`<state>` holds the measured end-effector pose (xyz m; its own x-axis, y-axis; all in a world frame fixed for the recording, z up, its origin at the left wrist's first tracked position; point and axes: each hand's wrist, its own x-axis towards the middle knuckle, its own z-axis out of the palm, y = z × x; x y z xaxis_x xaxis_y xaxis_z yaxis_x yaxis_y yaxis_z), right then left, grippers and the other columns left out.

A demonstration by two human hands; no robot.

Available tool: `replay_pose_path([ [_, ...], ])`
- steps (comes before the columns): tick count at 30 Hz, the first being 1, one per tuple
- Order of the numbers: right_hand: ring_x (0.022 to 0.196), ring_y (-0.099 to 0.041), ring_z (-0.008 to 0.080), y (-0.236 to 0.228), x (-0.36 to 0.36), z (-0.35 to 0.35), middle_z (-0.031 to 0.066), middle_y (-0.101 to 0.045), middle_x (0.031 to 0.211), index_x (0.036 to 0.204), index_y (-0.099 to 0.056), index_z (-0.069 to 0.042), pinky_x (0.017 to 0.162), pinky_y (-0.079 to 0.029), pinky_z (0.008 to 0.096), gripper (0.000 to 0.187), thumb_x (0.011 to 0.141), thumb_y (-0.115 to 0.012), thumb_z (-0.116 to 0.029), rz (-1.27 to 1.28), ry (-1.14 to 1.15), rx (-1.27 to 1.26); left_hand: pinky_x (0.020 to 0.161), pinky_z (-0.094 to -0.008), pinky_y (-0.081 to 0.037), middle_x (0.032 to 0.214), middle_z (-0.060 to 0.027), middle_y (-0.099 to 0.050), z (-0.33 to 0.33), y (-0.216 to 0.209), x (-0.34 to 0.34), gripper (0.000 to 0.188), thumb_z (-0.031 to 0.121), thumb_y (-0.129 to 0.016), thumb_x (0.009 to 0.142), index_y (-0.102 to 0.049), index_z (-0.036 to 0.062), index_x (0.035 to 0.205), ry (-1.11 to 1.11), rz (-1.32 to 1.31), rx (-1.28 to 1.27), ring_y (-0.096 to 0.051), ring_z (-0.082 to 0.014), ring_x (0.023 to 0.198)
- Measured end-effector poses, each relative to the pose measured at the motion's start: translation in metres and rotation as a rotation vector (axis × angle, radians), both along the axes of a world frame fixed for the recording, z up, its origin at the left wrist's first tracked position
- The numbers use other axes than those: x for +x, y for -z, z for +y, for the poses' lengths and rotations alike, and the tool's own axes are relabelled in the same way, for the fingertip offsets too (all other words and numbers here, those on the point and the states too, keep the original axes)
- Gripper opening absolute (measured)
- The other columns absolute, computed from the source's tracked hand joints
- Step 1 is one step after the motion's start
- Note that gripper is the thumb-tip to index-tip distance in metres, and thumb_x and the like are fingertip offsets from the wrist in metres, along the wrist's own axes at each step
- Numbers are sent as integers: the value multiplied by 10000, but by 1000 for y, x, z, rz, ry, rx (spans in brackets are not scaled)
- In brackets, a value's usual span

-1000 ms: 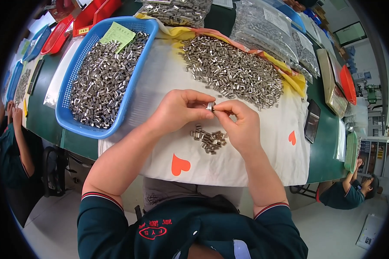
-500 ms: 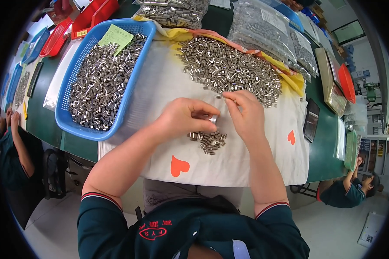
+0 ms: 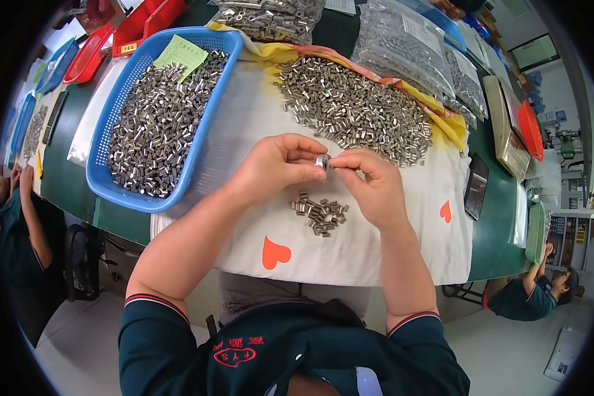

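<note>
My left hand (image 3: 275, 166) is closed on a small round silver metal piece, ring-like in shape (image 3: 322, 161), pinched between thumb and fingers. The fingertips of my right hand (image 3: 376, 187) are pinched together against that piece's right side. Whatever they grip is too small and covered to make out, perhaps one of the short metal cylinders. Just below both hands lies a small heap of short metal cylinders (image 3: 320, 215) on the white cloth (image 3: 350, 254). Beyond the hands spreads a much larger heap of the same cylinders (image 3: 353, 109).
At left stands a blue basket (image 3: 94, 162) full of cylinders, with a green paper slip (image 3: 180, 55) on top. Clear bags of metal parts (image 3: 402, 46) line the back. A dark flat device (image 3: 475, 186) lies at right. Other people sit at both sides.
My right hand has come from the near edge of the large heap to the round piece. My left hand has lifted slightly away from the small heap, and the two hands now meet.
</note>
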<state>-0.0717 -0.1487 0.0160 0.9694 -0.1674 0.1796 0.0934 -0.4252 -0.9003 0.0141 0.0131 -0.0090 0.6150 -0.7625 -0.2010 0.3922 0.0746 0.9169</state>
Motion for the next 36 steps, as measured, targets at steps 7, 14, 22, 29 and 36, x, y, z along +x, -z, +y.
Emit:
replay_pose_path([
  [7,701,-567,141,-7,-5,4,56,-604,759,773,-614,-9,626,-445,242,91,694,-609,34,59,3,-96,706,-201,-472,869,-57,-625,-1,-1,-1,304,-4,-647,745,-582,-19,1041,35,-61,65,-581,-86,785],
  [14,657,-564,208,-1,-6,10,75,-585,718,764,-588,-23,582,-454,292,71,696,-599,-7,-153,10,-469,681,-198,-471,854,-43,-625,-3,-2,-3,315,16,-667,733,-594,-14,1038,25,-224,208,-570,-67,763],
  [22,688,-562,129,-5,-5,-3,39,-600,731,811,-605,-10,622,-442,243,115,701,-639,-22,129,-34,-151,699,-212,-472,869,-42,-631,-1,-3,-2,341,48,-697,713,-600,0,1037,105,-136,154,-571,-77,777],
  [29,685,-578,191,-6,30,-14,72,-586,746,778,-634,-60,622,-458,294,79,711,-625,-100,125,18,-320,700,-223,-467,840,-41,-634,1,-9,-10,329,63,-714,698,-609,1,1003,257,-455,182,-564,-74,775],
  [36,723,-535,250,24,51,-3,68,-547,701,728,-629,-79,679,-427,359,56,684,-616,-111,-149,-38,-821,708,-203,-466,888,-31,-617,0,-5,-2,330,-2,-681,714,-585,-9,1029,207,-198,101,-564,-63,790],
])
